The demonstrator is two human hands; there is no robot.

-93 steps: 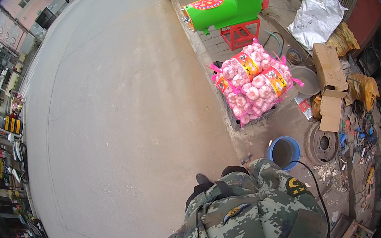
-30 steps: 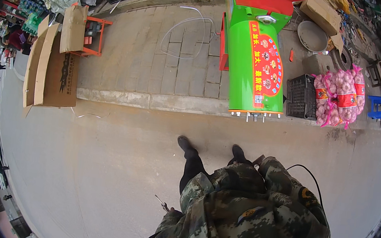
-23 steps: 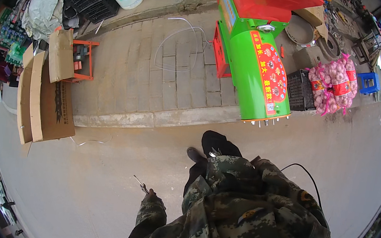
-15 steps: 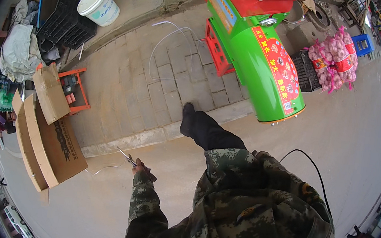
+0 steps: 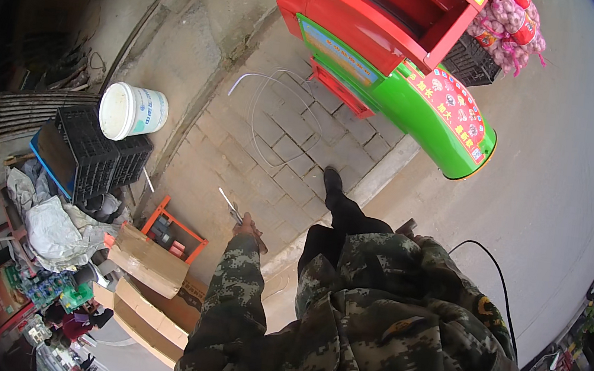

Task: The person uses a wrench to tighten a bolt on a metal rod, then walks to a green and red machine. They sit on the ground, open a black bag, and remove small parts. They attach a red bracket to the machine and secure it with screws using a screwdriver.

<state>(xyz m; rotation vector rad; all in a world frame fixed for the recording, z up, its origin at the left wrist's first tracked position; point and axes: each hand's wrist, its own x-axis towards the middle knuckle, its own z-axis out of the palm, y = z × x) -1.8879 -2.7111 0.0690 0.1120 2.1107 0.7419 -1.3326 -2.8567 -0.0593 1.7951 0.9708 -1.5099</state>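
My left hand (image 5: 250,231) is closed around a pair of pliers (image 5: 237,216). A thin whitish strip (image 5: 225,197) extends from the tool's tip; whether the jaws grip it I cannot make out. On the paving beyond lies a loosely looped white wire (image 5: 254,123). My right sleeve (image 5: 443,269) bends in front of my body. A small grey object (image 5: 407,227) juts out past its end, and the fingers there are hidden. Ahead to the right stands a red and green machine (image 5: 426,112) with a rounded chute.
Cardboard boxes (image 5: 148,260) and an orange metal frame (image 5: 179,228) stand left. Behind them are black crates (image 5: 102,156) and a white bucket (image 5: 134,113). Net bags of garlic (image 5: 509,26) rest on another crate (image 5: 472,61). A kerb (image 5: 389,171) edges the paving.
I have stepped forward to the kerb and my view has turned. My left hand, still gripping the pliers, now hangs over the paving instead of the road.
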